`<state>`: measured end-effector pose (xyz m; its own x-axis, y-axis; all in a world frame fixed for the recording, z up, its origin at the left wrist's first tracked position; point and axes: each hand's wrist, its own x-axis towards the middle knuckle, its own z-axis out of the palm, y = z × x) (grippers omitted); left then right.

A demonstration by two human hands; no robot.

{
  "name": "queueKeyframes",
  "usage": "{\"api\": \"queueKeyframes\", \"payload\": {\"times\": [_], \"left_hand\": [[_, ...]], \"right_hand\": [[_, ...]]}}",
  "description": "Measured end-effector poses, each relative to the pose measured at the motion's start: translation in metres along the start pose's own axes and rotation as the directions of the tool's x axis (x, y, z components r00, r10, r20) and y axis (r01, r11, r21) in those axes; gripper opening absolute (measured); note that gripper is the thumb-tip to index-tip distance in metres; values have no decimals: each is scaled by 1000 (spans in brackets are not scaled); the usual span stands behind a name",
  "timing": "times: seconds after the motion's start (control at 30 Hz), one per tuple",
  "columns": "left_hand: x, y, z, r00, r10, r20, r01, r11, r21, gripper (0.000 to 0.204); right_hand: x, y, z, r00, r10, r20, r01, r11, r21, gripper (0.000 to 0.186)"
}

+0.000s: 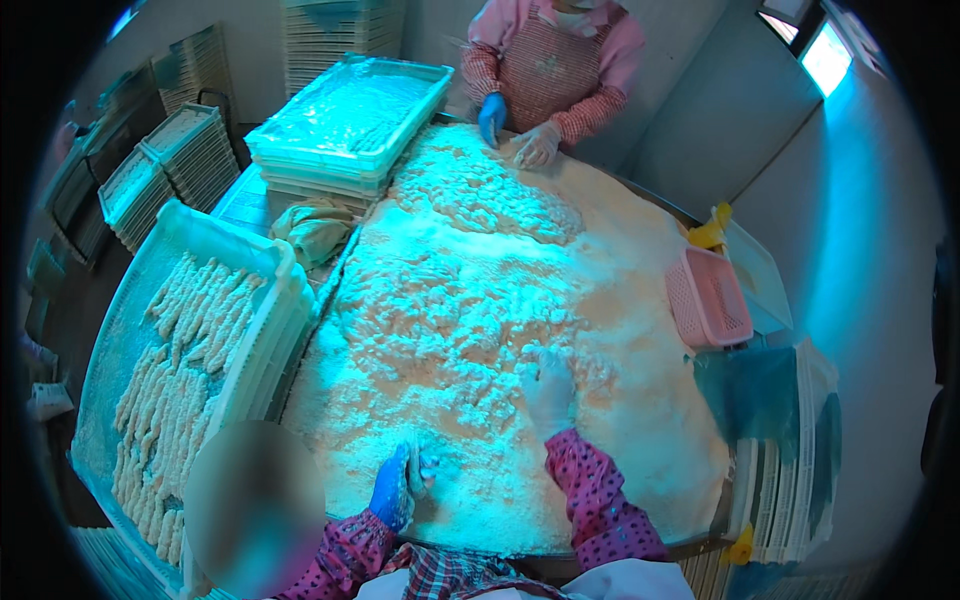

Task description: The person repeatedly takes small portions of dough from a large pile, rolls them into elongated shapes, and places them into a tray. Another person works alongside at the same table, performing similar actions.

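The work table has a flat top with a rim (690, 548) and carries a layer of fine, pale powder (640, 430), smooth on the right side and churned into rough ridges toward the centre. Irregular, powder-coated pieces (470, 325) lie in a lumpy spread across the middle of the table, in front of the person; a second heap (480, 195) of similar knobbly pieces lies at the far end. The left hand (396, 487), in a blue glove caked with white powder, is at the near edge of the powder; its fingers are bent, and whether they pinch a piece cannot be told. The right hand (549, 392), in a thin whitish glove, is at the near right margin of the spread with fingers curled; its grip cannot be determined. Both forearms wear spotted pink-purple sleeves. To the left, a rectangular plastic tray (258, 370) with raised walls holds slender, bumpy coated strips (165, 430) in close rows. Beyond it are a crumpled cloth (313, 232) and a stack of shallow trays (330, 165). On the right stands a pink basket (685, 300) with perforated walls. Opposite, a co-worker (555, 70) in a checked apron has both gloved hands at the far heap.
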<state>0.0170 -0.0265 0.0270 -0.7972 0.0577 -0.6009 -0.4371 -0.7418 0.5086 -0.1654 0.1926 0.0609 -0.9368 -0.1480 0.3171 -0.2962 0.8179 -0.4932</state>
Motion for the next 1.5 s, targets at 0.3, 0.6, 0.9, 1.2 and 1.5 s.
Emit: {"api": "queueKeyframes", "payload": {"times": [0.3, 0.6, 0.9, 1.2, 1.5], "left_hand": [[-83, 138, -12, 948, 221, 230, -119, 914, -389, 53], [-274, 327, -287, 23, 777, -629, -426, 576, 697, 46], [-242, 310, -401, 174, 969, -177, -343, 228, 911, 48], [20, 53, -94, 854, 260, 450, -485, 89, 870, 32], [38, -46, 57, 758, 173, 629, -643, 36, 765, 45]], "right_hand": [[33, 44, 59, 988, -96, -119, 75, 983, -165, 15], [35, 86, 51, 969, 218, 115, -244, 777, 580, 12], [-52, 4, -45, 769, -358, 530, 229, 928, 294, 24], [-155, -5, -47, 870, -324, 372, 362, 931, -36, 34], [-143, 69, -69, 658, 709, 254, -509, 170, 844, 25]]}}
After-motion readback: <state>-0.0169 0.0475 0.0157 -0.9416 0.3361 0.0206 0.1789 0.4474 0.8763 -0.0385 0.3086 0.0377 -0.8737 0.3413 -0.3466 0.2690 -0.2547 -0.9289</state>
